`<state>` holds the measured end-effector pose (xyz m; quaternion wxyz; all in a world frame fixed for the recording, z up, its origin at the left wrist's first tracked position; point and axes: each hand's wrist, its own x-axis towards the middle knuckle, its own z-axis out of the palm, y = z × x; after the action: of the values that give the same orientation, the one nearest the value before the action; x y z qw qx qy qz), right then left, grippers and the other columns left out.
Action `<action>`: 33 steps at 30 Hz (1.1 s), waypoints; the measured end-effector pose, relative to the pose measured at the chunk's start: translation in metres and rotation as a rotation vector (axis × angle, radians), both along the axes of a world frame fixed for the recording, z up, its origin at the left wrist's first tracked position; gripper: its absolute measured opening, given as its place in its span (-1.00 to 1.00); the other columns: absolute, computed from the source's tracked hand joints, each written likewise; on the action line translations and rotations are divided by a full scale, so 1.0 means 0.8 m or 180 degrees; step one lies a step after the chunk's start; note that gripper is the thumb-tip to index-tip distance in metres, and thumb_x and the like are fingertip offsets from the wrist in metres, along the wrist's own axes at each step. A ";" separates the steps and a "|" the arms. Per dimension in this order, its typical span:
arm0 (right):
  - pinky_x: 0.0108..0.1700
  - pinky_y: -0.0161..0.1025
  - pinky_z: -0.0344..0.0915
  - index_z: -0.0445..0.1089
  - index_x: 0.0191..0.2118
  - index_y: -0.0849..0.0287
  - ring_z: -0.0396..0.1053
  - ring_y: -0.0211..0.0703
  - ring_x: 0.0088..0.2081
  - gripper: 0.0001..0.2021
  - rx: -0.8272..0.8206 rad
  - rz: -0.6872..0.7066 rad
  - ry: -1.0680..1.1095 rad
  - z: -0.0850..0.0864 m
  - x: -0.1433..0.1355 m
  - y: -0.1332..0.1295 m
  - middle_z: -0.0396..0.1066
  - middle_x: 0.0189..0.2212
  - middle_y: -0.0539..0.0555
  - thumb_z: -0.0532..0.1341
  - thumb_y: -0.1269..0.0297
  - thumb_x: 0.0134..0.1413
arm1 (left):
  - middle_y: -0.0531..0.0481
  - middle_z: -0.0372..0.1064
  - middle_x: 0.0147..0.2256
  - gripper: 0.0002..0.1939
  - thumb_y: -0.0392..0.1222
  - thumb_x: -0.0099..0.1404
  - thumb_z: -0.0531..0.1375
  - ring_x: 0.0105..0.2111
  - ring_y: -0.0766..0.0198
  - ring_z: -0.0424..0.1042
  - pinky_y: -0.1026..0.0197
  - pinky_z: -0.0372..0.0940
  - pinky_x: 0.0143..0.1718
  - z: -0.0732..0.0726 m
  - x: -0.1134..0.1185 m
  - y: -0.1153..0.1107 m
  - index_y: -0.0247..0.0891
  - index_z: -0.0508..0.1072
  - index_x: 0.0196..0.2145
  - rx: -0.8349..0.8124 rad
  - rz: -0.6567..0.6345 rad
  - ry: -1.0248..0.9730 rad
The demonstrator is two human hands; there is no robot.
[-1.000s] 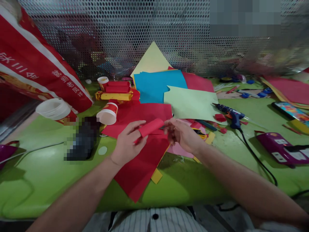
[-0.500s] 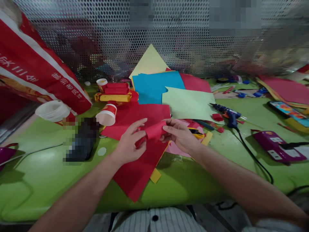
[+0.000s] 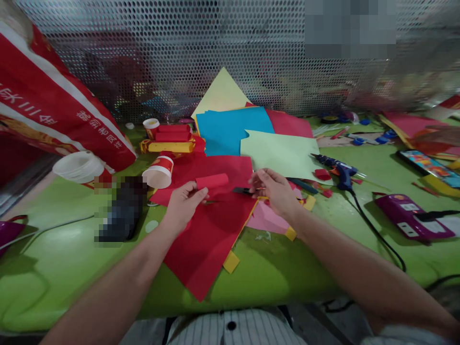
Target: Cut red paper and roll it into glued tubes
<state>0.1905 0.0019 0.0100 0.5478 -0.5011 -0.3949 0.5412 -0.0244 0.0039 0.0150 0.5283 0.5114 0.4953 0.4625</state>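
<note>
My left hand [image 3: 185, 203] is closed on one end of a curled strip of red paper [image 3: 212, 180], pinched between thumb and fingers. The strip's free end points right, above a large red paper sheet [image 3: 212, 249]. In my right hand [image 3: 271, 189] is a pair of scissors [image 3: 241, 190], its dark blades pointing left toward the strip without touching it. My fingers hide most of the handles. Pink paper [image 3: 268, 218] and yellow scraps lie beneath that hand.
Blue paper [image 3: 230, 129] and pale green paper [image 3: 280, 153] lie behind. A glue gun [image 3: 343, 172] and a purple power strip [image 3: 413, 215] are at right. At left are a tipped paper cup [image 3: 158, 172], a dark phone-like object [image 3: 124, 211] and stacked cups [image 3: 81, 167].
My right hand has let go of the red paper strip and taken up the scissors. My left hand has shifted slightly left and now holds the strip by its left end.
</note>
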 end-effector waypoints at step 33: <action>-0.24 -0.18 0.23 0.36 -0.05 0.20 0.37 0.05 -0.15 -0.61 0.0736 0.1619 -0.4715 0.007 0.055 0.015 0.43 -0.13 0.19 0.16 0.14 0.01 | 0.14 0.33 -0.57 -0.80 -0.18 -0.12 0.35 -0.60 0.42 0.36 0.36 0.26 -0.59 0.006 -0.013 0.016 -0.28 0.41 -0.54 -0.0127 0.0503 -0.0819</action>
<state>0.2342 0.0142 0.0159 0.0504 -0.5653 -0.8129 0.1309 -0.0351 0.0170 0.0198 0.5595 0.3968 0.4713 0.5545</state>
